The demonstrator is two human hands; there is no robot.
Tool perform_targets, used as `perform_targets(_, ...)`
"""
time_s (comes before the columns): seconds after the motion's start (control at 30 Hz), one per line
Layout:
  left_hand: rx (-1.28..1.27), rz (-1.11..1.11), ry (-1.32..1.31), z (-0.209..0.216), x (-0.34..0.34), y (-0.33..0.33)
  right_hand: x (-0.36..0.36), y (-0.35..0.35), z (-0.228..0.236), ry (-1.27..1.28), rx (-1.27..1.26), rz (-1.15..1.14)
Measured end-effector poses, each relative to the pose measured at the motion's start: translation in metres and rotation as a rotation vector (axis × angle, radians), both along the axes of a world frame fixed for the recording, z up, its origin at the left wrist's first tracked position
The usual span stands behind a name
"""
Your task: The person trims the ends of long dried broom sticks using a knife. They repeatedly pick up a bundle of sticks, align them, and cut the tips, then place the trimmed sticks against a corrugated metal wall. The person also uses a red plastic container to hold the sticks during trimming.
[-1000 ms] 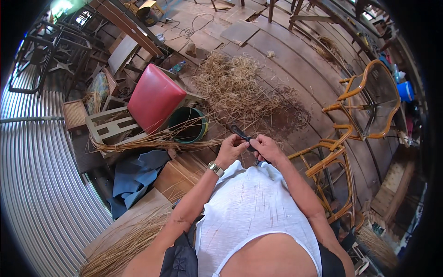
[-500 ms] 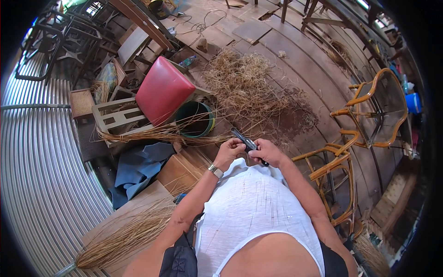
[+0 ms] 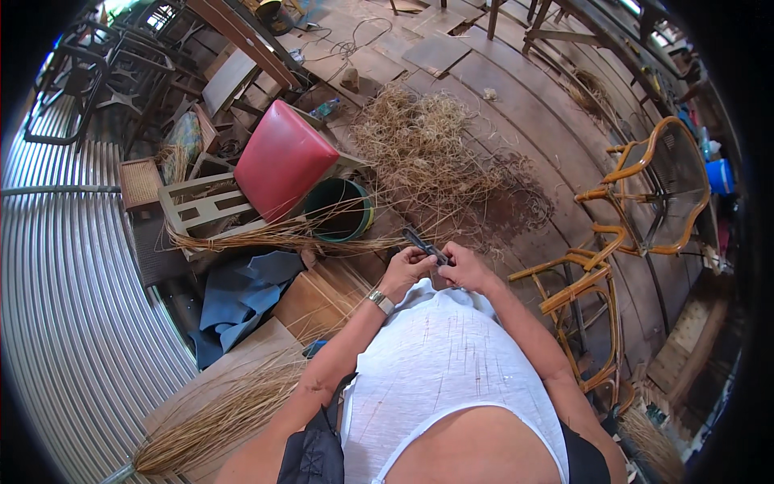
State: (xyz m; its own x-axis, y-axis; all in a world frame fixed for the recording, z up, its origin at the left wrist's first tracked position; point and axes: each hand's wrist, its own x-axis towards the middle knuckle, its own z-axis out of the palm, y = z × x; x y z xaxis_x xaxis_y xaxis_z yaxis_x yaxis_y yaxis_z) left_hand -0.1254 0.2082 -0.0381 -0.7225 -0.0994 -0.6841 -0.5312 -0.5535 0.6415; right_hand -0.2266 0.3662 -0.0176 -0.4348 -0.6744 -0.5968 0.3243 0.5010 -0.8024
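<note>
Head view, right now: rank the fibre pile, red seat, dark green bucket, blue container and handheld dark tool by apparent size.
1. Fibre pile
2. Red seat
3. Dark green bucket
Unranked: blue container and dark tool, both smaller; the tool's partly covered.

You can read no text, label, brand, number or sign on anything in your view.
</note>
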Motion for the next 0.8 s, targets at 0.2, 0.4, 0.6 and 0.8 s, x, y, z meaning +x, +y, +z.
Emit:
perform_targets(0.2, -0.035, -0.079, 0.071, 0.0, 0.0, -0.005, 0.002, 0.004, -0.025, 0.27, 0.068, -0.011)
perform_targets(0.4, 0.559, 0.126, 0.025, 0.018, -0.001, -0.017, -0.006, -0.001, -0.027, 0.27, 0.21, -0.304)
perform_targets(0.6, 0.676, 0.269, 0.006, 0.029, 0.008, -0.017, -0.02, 0.01, -0.024, 0.29, 0.153, -0.461)
perform_targets(0.8, 0.717, 0.288, 0.082, 0.007, 0.016, -0.02, -0.018, 0.012, -0.019, 0.21, 0.115, -0.509)
